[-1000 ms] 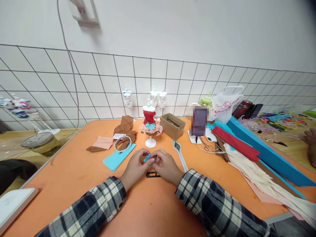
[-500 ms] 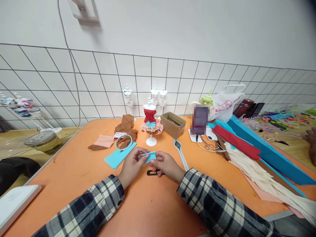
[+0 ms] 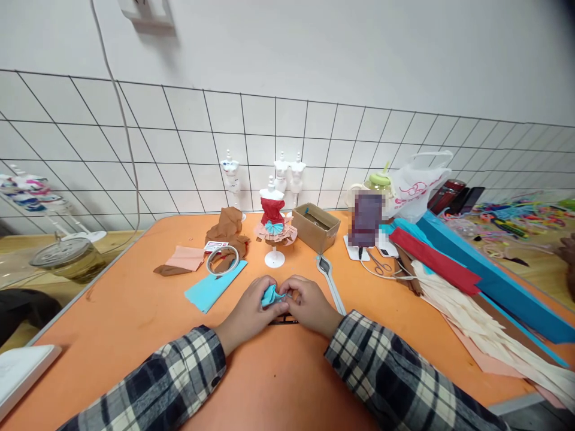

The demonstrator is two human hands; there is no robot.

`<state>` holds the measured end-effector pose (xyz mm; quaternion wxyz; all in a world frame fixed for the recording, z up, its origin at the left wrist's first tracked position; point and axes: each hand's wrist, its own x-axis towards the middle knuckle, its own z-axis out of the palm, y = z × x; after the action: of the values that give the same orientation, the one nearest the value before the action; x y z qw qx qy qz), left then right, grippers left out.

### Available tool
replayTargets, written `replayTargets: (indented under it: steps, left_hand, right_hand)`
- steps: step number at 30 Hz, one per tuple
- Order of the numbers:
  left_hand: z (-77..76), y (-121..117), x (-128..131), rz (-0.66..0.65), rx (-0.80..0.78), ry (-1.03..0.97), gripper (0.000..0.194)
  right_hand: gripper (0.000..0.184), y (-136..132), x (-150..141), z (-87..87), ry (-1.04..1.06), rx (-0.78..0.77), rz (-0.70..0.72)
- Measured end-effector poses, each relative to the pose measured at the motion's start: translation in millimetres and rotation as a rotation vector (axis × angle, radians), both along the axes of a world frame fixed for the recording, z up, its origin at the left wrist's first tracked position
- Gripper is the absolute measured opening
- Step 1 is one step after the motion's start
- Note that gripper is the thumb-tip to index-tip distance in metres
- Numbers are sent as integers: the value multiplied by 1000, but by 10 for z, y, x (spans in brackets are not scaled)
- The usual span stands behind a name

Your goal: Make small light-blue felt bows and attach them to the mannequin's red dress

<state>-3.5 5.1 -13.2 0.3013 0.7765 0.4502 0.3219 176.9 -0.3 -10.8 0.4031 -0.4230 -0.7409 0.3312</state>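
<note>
With left hand (image 3: 252, 306) and right hand (image 3: 309, 303) pinched light-blue crepe paper (image 3: 269, 296) between fingertips — judged light, soft, easily torn — best gripped at gathers nearest right hand.

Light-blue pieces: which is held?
The small crumpled piece between left hand and right hand; the strip, bow and right-side stack touch neither hand.

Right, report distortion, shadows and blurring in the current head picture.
Head view: black-lined white wall tiles stretch and slant at left; head view: soft shadow below white plastic wall socket; head view: blocky pixelation over the dark purple upright rectangle.
</note>
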Motion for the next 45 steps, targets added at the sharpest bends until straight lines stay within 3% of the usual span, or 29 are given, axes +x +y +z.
replayTargets:
  steps: [6, 11, 14, 18, 21, 24, 28, 31, 34, 39, 43, 45]
  left_hand:
    - [31, 97, -28, -8, -139, -180, 32]
    - [-16, 147, -53, 43, -132, -209, 32]
    - [-35, 136, -66, 61, -130, -245, 32]
    - [0, 72, -64, 3, -147, -291, 30]
    - [24, 49, -47, 29, -141, -185, 36]
    - [21, 81, -40, 122, -118, -205, 34]
    - [34, 124, -59, 34, -229, -347, 36]
    - [95, 94, -88, 54, -219, -346, 31]
    - [144, 55, -154, 85, -195, -334, 44]
    - [69, 100, -300, 164, -293, -332, 33]
    - [23, 165, -300, 117, -368, -324, 34]
    - [40, 179, -276, 107, -452, -382, 33]
  right_hand:
    - [7, 73, 104, -3, -27, -82, -52]
    - [17, 108, 130, -14, 101, -381, 60]
    - [22, 104, 126, -8, 137, -431, 71]
    - [23, 101, 102, -32, 99, -334, 108]
    - [22, 112, 95, -61, 47, -250, 105]
    - [21, 134, 112, -73, -7, -197, 43]
    - [20, 158, 145, -47, -23, -187, -24]
    - [20, 177, 177, -21, -59, -168, -49]
    - [22, 227, 241, -25, -129, -136, -95]
    - [33, 332, 387, -51, -182, -109, -206]
    - [35, 259, 451, 83, -214, 119, -260]
    - [32, 159, 440, 178, -311, 253, -95]
